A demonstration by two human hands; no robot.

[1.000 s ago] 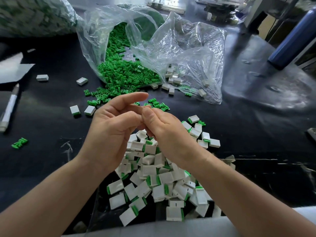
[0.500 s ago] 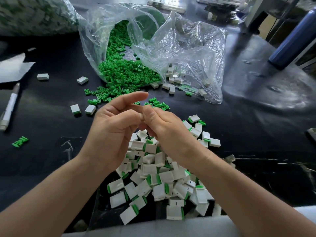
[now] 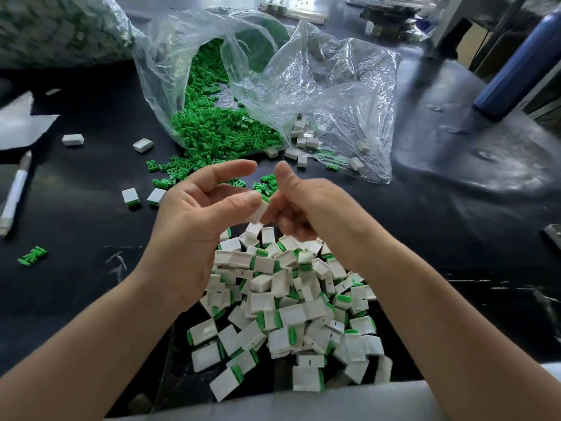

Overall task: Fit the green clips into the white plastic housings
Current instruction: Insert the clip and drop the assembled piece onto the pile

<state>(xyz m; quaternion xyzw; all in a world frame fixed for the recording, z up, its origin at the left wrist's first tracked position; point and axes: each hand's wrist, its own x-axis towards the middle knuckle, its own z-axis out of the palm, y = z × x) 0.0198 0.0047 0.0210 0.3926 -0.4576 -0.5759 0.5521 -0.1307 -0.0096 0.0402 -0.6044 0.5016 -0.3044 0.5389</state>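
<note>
Left grip [image 3: 194, 232]: my thumb pinches the housing [image 3: 258, 212], forefinger lifted.
Right grip [image 3: 306, 208]: curled, touching it; contents unclear.
Housing: tilted, clip [image 3: 265, 198] end up, nearer my right.

You hold one white housing [image 3: 257, 212] pinched between your left hand [image 3: 194, 235] and right hand [image 3: 306, 208], tilted, with a green clip [image 3: 265, 198] showing at its upper end. Below your hands a pile of fitted housings [image 3: 288, 302] lies on the desk [image 3: 79, 214]: white blocks, green tab at one edge, facing every way. Loose green clips [image 3: 218, 132] are heaped in the mouth of a clear bag [image 3: 170, 56] and spill onto the desk. Bare housings [image 3: 303, 139] lie in the next bag. Two fitted ones [image 3: 131, 197] sit to the left, two bare ones [image 3: 142, 145] sit further back, and a stray clip [image 3: 32, 256] lies far left.
</note>
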